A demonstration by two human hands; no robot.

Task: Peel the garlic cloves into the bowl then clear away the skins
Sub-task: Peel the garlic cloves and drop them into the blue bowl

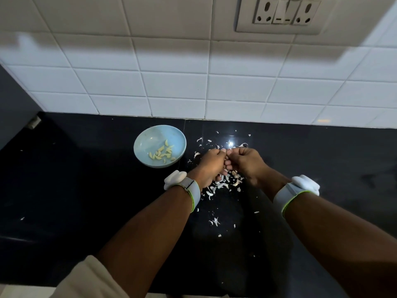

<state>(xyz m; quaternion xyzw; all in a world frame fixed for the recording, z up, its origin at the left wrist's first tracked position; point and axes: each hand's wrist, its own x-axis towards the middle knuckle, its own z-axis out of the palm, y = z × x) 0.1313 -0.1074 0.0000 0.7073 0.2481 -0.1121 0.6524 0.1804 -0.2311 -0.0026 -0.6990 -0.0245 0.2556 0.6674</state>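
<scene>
Forearms reach in from the near edge of the glossy black stone counter point(86, 190), each wrist wearing a pale grey band with a white sensor block point(175, 178). Between and beyond the wrists, thin white papery garlic skins point(223, 186) lie scattered toward the middle of the counter; they look feather-light and brittle, likely to cling to damp fingers and drift at a breath, so sweeping them into a cupped palm should work better than picking. Just past them the left hand point(211, 163) and right hand point(245, 161) meet, fingers curled and fingertips pressed together, apparently pinching a clove between them. That clove is hidden by the knuckles, so how much skin remains on it cannot be told. Judging by its kind, a clove is small, firm and slick once bare; it is best nipped at its ends. Farther left, toward the tiled back edge, sits the shallow pale blue round bowl point(146, 139) holding yellowish peeled garlic cloves point(162, 154). Unpeeled cloves among the skins are hard to distinguish.
</scene>
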